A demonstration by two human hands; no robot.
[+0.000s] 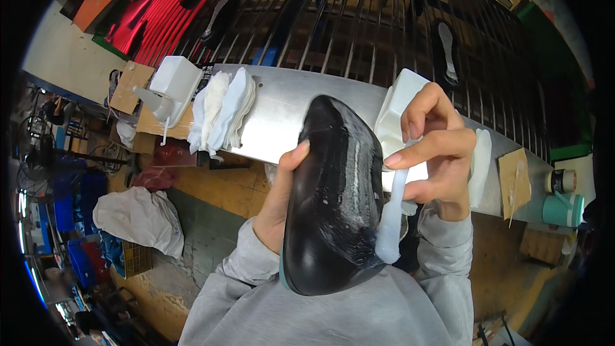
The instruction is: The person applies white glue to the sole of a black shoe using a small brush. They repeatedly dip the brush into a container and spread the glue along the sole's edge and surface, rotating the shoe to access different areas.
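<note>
A black shoe upper [320, 186], stretched over a last, is tilted up in front of my chest. Along its underside runs a whitish, wet-looking streak. My left hand [282, 186] grips it from the left, with the thumb on its side and the other fingers hidden behind. In my right hand [439, 144], thumb and fingers pinch the slim handle of a white brush [394, 218]. The brush points down, its thick, coated head against the lower right edge of the shoe upper. Behind the right hand stands a white container [400, 99], partly covered by it.
Beyond the metal ledge [275, 115] lies a rack of metal bars [359, 45] carrying black shoe parts [445, 51]. On the left are another white container [176, 83] and stacked white pads [221, 112]. Cardboard [514, 182] and a teal mug [564, 210] sit at right.
</note>
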